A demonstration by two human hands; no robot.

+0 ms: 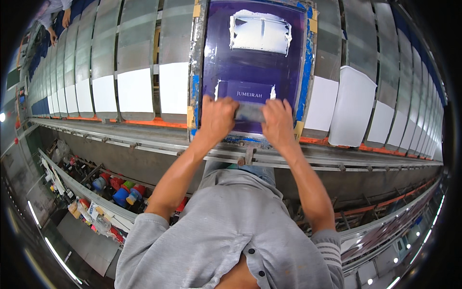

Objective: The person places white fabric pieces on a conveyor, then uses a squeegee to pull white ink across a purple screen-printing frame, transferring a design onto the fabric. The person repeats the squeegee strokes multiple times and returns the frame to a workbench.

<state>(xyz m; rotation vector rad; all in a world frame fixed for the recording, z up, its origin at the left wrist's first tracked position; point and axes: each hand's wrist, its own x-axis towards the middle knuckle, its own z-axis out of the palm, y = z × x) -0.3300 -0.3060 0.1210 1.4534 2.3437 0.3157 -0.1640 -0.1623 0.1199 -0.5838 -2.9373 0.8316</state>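
A purple screen-printing screen (221,62) lies in front of me, its metal frame edged with blue and tan tape. My left hand (220,117) and my right hand (278,122) are closed on the two ends of a squeegee (249,113), which is smeared by motion over the near part of the screen. Just beyond the squeegee is a small line of pale lettering (249,94), with streaks of white ink on either side. A thick patch of white ink (263,34) covers the far part of the mesh.
Long grey printing boards (137,48) stand in rows on both sides, with white sheets (180,86) on their near ends. One sheet (353,106) sits askew at right. A metal rail (144,139) runs before me. Containers (122,195) fill a lower-left shelf. Another person's hand (66,18) shows far left.
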